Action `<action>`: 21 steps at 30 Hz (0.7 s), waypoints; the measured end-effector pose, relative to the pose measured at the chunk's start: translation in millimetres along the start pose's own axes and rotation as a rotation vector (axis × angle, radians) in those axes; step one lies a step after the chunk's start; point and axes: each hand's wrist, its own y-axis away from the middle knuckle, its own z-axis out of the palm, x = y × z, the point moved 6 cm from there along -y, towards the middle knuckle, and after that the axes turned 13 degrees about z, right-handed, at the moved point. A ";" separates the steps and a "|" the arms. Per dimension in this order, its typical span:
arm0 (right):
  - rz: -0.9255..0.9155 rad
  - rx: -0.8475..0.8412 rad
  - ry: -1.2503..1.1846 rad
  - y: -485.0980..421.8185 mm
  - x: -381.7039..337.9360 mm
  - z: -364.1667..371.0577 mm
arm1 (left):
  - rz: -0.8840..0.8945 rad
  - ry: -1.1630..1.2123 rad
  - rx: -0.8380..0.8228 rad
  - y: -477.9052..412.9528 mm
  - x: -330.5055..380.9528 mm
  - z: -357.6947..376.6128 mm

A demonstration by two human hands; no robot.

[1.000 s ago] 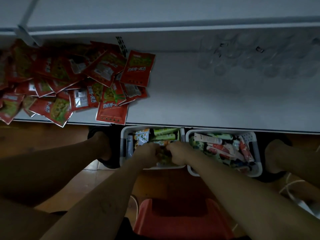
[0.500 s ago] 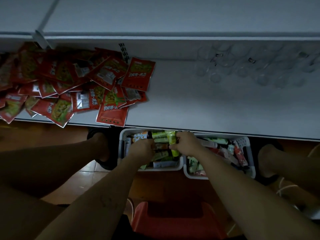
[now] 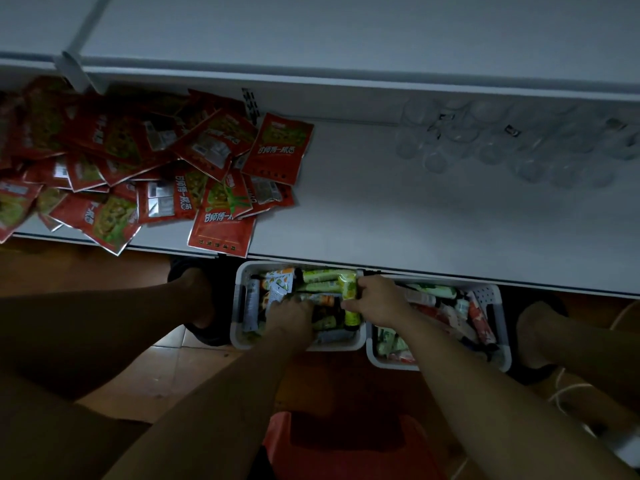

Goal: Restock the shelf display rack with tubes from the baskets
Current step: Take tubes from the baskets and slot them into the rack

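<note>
— Head view, quick pass. Risks?

— Grip first: right hand point(image 3: 375, 301) curled tight round yellow-green plastic tube point(image 3: 349, 292), mid-body, held just over left white plastic basket point(image 3: 239, 306). Then left hand point(image 3: 291, 317), knuckles up, dug in among loose tubes point(image 3: 320, 276) there; holding anything or not, cannot tell. Could clip white shelf point(image 3: 415, 220) front edge on the way up, with basket tucked partly under it. Could also sweep overhanging red foil snack packet point(image 3: 221, 233) off the lip.

— Tube heading?

— Long axis near-to-far, roughly square to shelf edge. Flat crimped end toward shelf, darker end toward wearer, probably cap; too dim to confirm.
</note>
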 end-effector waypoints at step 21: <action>-0.166 -0.271 -0.751 65.0 -67.7 -63.4 | 0.148 0.929 0.689 75.0 14.1 -150.6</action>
